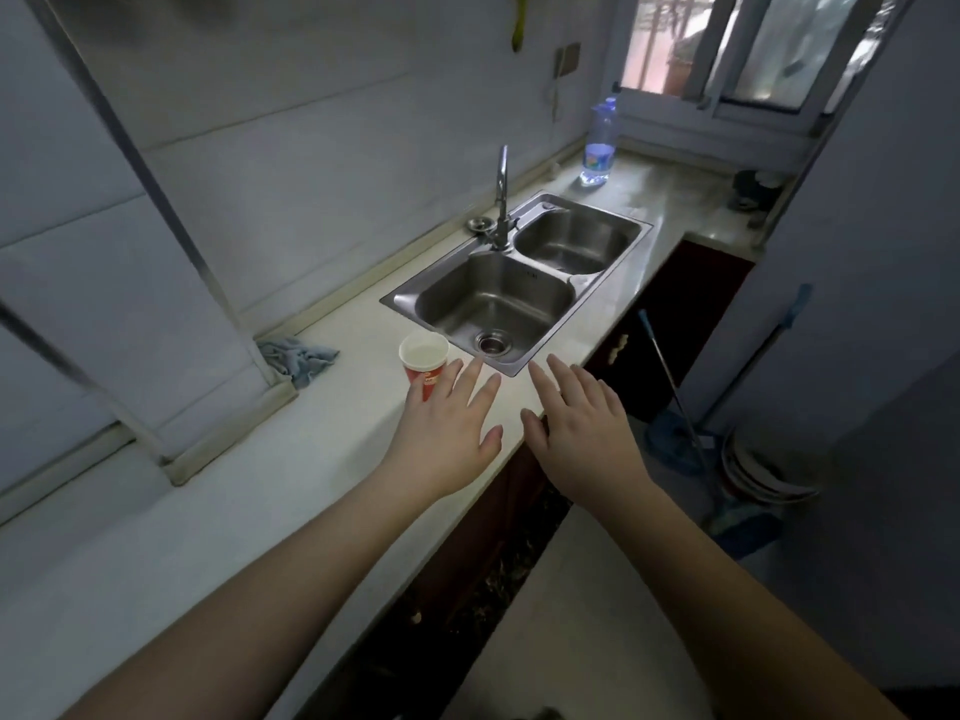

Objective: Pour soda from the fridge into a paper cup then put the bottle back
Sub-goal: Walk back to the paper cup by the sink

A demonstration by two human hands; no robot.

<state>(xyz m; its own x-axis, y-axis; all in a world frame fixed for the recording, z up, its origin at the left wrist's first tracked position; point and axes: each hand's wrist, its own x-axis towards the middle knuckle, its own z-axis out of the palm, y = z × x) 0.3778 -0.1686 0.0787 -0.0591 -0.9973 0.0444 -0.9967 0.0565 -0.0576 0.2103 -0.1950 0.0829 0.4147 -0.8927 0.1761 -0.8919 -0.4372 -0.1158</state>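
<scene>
View from the head camera over a pale kitchen surface (pixel 218 491) that runs from the near left to the far right along a tiled wall. At the left, against the wall, a crumpled grey-blue cloth (pixel 297 357) lies on the surface. Right of it stands the paper cup (pixel 423 363), red-sided with a white inside, upright and just beside the near left corner of the sink (pixel 613 309); whether it holds liquid cannot be told. The left hand (pixel 451 428) is held palm down over the surface, fingers spread wide and holding nothing; its fingertips (pixel 457 367) overlap the near side of the cup in the picture, though contact cannot be confirmed. The right hand (pixel 582 428) is beside it at the surface's front edge, likewise flat, spread and empty, its fingertips near the front corner of the sink. The sink is a steel double basin set into the surface, with a drain in the nearer basin and a tall tap (pixel 501 200) at its far edge. Farther right, near the window (pixel 753 49), a clear plastic bottle (pixel 598 148) with a blue label and blue cap stands upright on the surface, well apart from the cup and both hands. At the right, below the surface, a mop (pixel 675 402) leans against the dark red cabinet front (pixel 685 314).
</scene>
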